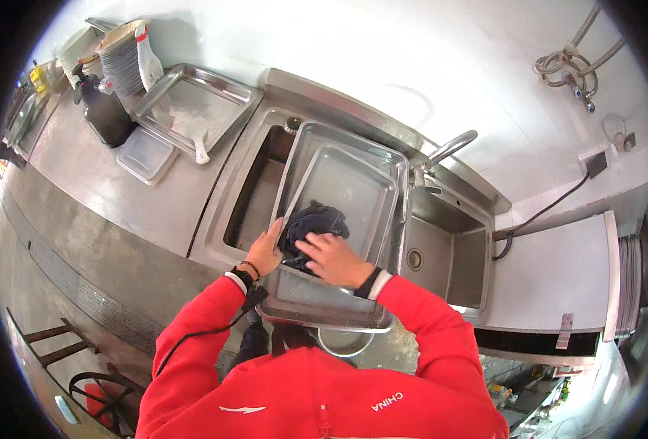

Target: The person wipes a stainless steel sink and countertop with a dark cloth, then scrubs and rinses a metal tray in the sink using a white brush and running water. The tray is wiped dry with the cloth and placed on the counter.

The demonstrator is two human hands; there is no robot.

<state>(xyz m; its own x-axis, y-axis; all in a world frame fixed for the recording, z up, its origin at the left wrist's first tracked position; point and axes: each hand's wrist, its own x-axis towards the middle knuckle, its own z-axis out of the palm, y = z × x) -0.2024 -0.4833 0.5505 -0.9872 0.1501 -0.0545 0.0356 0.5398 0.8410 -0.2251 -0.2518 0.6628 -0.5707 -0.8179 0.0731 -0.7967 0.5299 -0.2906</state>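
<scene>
A bunched dark cloth [316, 219] lies in a shallow rectangular metal tray [364, 164]. This tray rests tilted inside a larger metal tray [300, 150], which spans the sink. At the inner tray's left edge, my left hand [265, 252] is closed on the rim, thumb side up, right beside the cloth; part of its fingers is hidden. My right hand [336, 261] lies over the cloth's lower right side, its fingers stretched out and slightly spread, touching the fabric without wrapping round it.
Sink basins [452, 249] flank the trays, with a faucet [448, 150] behind. On the left counter stand another metal tray [192, 102], a lidded plastic container [148, 154], a dark spray bottle [104, 110], a white spray bottle [147, 58] and stacked plates [121, 66]. A round bowl [346, 342] is below.
</scene>
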